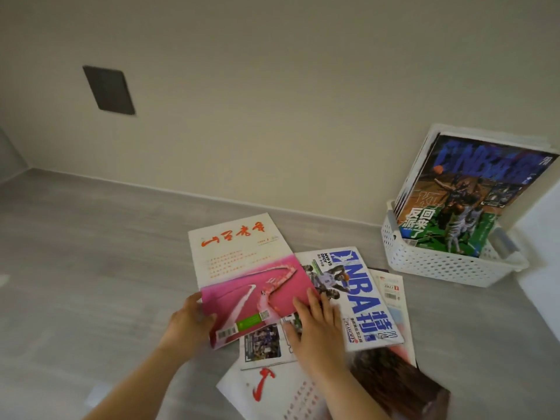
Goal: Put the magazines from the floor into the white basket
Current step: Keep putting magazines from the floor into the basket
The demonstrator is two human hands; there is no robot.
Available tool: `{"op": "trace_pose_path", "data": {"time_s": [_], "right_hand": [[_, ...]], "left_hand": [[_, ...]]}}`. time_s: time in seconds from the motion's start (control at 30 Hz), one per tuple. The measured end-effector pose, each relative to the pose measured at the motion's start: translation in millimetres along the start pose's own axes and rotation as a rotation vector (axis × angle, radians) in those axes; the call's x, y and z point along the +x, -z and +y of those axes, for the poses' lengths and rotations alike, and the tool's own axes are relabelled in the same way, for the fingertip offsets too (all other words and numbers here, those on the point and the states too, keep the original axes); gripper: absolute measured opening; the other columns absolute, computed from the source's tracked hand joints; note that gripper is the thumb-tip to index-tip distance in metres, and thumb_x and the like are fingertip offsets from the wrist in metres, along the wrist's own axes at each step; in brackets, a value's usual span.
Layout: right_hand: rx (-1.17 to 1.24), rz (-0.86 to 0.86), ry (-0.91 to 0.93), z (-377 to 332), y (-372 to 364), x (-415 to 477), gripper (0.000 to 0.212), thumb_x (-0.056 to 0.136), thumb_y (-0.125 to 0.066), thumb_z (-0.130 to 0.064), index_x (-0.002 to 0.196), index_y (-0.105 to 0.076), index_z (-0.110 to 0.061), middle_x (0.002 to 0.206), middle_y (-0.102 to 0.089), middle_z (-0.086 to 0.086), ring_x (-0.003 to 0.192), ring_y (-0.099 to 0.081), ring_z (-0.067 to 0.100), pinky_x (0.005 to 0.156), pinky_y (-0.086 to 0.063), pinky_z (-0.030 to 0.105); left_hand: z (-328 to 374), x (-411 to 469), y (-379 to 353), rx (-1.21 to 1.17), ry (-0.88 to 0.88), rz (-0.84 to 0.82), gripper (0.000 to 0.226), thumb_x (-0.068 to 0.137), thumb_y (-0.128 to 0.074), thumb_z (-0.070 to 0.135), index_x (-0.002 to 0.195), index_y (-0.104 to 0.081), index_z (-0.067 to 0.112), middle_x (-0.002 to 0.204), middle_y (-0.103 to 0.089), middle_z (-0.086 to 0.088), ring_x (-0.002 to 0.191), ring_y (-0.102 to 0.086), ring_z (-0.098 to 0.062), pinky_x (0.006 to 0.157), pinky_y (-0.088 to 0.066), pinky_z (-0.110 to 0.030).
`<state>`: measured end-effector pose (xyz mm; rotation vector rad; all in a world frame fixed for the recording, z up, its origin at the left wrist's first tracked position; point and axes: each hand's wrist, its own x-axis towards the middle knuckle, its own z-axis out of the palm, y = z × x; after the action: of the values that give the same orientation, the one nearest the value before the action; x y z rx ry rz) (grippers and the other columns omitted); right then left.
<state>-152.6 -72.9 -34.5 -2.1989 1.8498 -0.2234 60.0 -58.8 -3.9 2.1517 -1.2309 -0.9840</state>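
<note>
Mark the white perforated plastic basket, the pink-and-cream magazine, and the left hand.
white perforated plastic basket [436, 265]: head view, front wall.
pink-and-cream magazine [242, 268]: head view, cover centre.
left hand [189, 321]: head view, back of hand.

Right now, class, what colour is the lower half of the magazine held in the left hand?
Pink, on the magazine; head view.
</note>
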Motion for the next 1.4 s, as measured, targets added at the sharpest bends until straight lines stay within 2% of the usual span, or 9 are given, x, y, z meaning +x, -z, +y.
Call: {"op": "trace_pose_path", "data": {"time_s": [0.33, 0.53, 0.63, 0.7, 0.8, 0.97, 1.13, 1.23, 1.4], "right_hand": [[-0.059, -0.024, -0.053, -1.6, -4.7, 1.0, 0.057, 0.089, -0.019, -0.056, 0.140, -0.013, -0.033, 0.155, 0.003, -0.004, 0.141, 0.013, 0.019, 0.108, 0.017, 0.035], [-0.001, -0.066, -0.060, -0.4, 2.0, 0.6, 0.052, 0.090, -0.028, -0.051, 0.138, -0.021, -0.034, 0.154, 0.000, -0.007, 0.141, 0.009, 0.016, 0.108, 0.016, 0.033], [0.262, -0.026, -0.140, -1.5, 15.9, 2.5, 0.037, 0.093, -0.037, -0.031, 0.130, -0.038, -0.028, 0.150, -0.023, -0.006, 0.137, -0.018, 0.013, 0.114, -0.007, 0.031], [0.498, 0.006, -0.222, -0.4, 31.8, 5.5, 0.035, 0.093, -0.038, -0.022, 0.128, -0.040, -0.022, 0.140, -0.039, -0.001, 0.114, -0.041, 0.006, 0.097, -0.037, 0.021], [0.876, 0.020, -0.287, 5.3, 60.9, 12.1, 0.041, 0.092, -0.043, -0.022, 0.132, -0.032, -0.019, 0.123, -0.047, -0.004, 0.099, -0.045, 0.003, 0.071, -0.040, 0.007], [1.194, 0.034, -0.308, 34.5, 108.8, 15.9, 0.015, 0.087, -0.053, -0.014, 0.095, -0.058, -0.026, 0.096, -0.066, -0.005, 0.088, -0.061, 0.013, 0.071, -0.049, 0.026], [1.187, 0.182, -0.293, 71.6, 146.0, 8.0, 0.028, 0.082, -0.054, 0.002, 0.073, -0.062, -0.023, 0.064, -0.070, -0.010, 0.067, -0.063, 0.008, 0.052, -0.050, 0.015], [1.127, 0.292, -0.286, 99.1, 172.2, 6.6, 0.029, 0.083, -0.053, 0.002, 0.072, -0.060, -0.024, 0.068, -0.065, -0.009, 0.057, -0.062, 0.000, 0.044, -0.045, 0.007], [1.064, 0.433, -0.297, 155.3, 221.2, 21.1, 0.026, 0.084, -0.051, 0.001, 0.077, -0.056, -0.023, 0.076, -0.059, -0.009, 0.072, -0.056, 0.007, 0.054, -0.046, 0.016]], "left_hand": [[26.9, 27.7, 4.5, -0.792, 0.227, -0.135, 0.012, 0.088, -0.042, 0.001, 0.085, -0.053, 0.001, 0.076, -0.062, -0.013, 0.063, -0.057, -0.026, 0.055, -0.046, -0.030], [33.4, 29.7, 9.7, -0.621, 0.040, -0.148, 0.029, 0.082, -0.035, -0.015, 0.079, -0.052, 0.008, 0.091, -0.060, -0.018, 0.074, -0.058, -0.029, 0.069, -0.051, -0.038], [35.7, 26.8, 15.4, -0.583, -0.052, -0.138, 0.024, 0.085, -0.040, -0.008, 0.099, -0.044, 0.010, 0.095, -0.060, -0.016, 0.085, -0.059, -0.034, 0.078, -0.051, -0.046], [42.0, 20.6, 21.0, -0.580, -0.142, -0.150, 0.022, 0.086, -0.043, -0.004, 0.100, -0.044, 0.013, 0.089, -0.061, -0.011, 0.080, -0.060, -0.031, 0.070, -0.051, -0.039], [59.3, 6.6, 27.3, -0.638, -0.289, -0.184, 0.025, 0.086, -0.045, -0.003, 0.093, -0.048, 0.020, 0.086, -0.063, -0.004, 0.079, -0.061, -0.025, 0.064, -0.049, -0.032], [91.0, -16.7, 26.4, -0.684, -0.479, -0.250, 0.031, 0.085, -0.045, -0.004, 0.100, -0.051, 0.023, 0.097, -0.064, -0.005, 0.088, -0.063, -0.023, 0.061, -0.057, -0.024], [142.9, -30.0, 11.1, -0.690, -0.580, -0.217, 0.043, 0.083, -0.044, -0.011, 0.102, -0.052, 0.026, 0.107, -0.062, 0.006, 0.093, -0.061, -0.011, 0.072, -0.055, -0.021], [189.2, -30.2, -8.4, -0.658, -0.559, -0.082, 0.039, 0.086, -0.046, -0.002, 0.121, -0.046, 0.016, 0.112, -0.053, 0.005, 0.105, -0.049, -0.015, 0.092, -0.040, -0.032], [281.6, -31.0, -46.9, -0.646, -0.657, -0.045, 0.037, 0.087, -0.045, 0.001, 0.123, -0.046, 0.010, 0.108, -0.052, 0.005, 0.102, -0.048, -0.013, 0.088, -0.037, -0.026]]}}
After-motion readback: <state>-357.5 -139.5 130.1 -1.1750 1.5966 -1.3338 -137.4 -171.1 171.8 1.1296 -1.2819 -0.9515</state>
